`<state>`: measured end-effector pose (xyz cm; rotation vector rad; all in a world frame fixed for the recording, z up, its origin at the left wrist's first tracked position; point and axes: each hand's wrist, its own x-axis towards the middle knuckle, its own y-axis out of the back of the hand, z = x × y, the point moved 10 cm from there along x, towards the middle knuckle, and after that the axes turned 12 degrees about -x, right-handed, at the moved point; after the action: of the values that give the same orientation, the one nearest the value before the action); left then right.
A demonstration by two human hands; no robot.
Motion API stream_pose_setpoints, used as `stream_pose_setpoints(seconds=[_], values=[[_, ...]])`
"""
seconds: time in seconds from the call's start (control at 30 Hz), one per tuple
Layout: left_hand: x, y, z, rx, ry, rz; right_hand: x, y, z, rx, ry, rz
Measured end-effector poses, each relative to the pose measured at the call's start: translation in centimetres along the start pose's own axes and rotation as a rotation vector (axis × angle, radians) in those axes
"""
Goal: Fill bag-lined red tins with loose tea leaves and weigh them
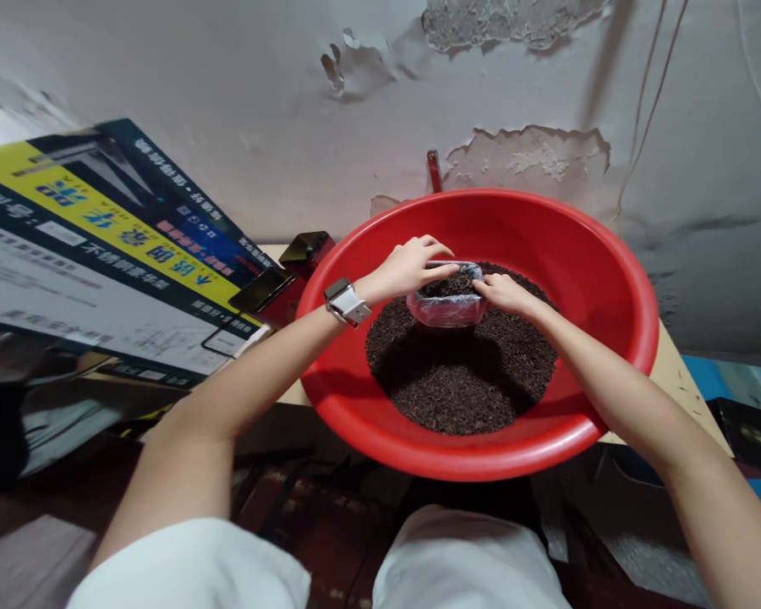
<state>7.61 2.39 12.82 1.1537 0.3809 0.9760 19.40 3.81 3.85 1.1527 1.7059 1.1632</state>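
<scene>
A small clear plastic box (446, 315), lined with thin plastic film, holds dark brown loose bits that look like dry tea leaves (447, 286). It is within a large red basin (609, 279), above or on a bed of the same dark leaves (469, 397); whether it touches them I cannot tell. At the box's left and far rim is my left hand (412, 266), thumb over the opening and fingers past the rim, wearing a white-strapped watch (347, 303). My right hand (504, 292) pinches the right rim, its thumb and fingers closed together there.
The basin stands on a pale wooden table (678, 381). To its left are a large printed carton (120, 254) and dark shiny boxes (308, 252). Behind rises a peeling wall (355, 152) with hanging cords (650, 101). A dark box (752, 436) lies at right.
</scene>
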Motion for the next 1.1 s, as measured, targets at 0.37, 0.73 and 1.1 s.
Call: stream_pose_setpoints(seconds=[0.37, 0.73, 1.1], values=[[-0.3, -1.3, -8.5, -0.265, 0.216, 0.324, 2.2, -1.2, 7.2, -0.251, -0.269, -0.147], [-1.5, -0.3, -10.4, -0.382, 0.235, 0.548, 4.8, -10.5, 5.4, -0.44, -0.201, -0.124], [-1.8, 1.8, -11.6, -0.41, 0.263, 0.661, 5.3, 5.3, 2.7, -0.341, -0.235, 0.336]])
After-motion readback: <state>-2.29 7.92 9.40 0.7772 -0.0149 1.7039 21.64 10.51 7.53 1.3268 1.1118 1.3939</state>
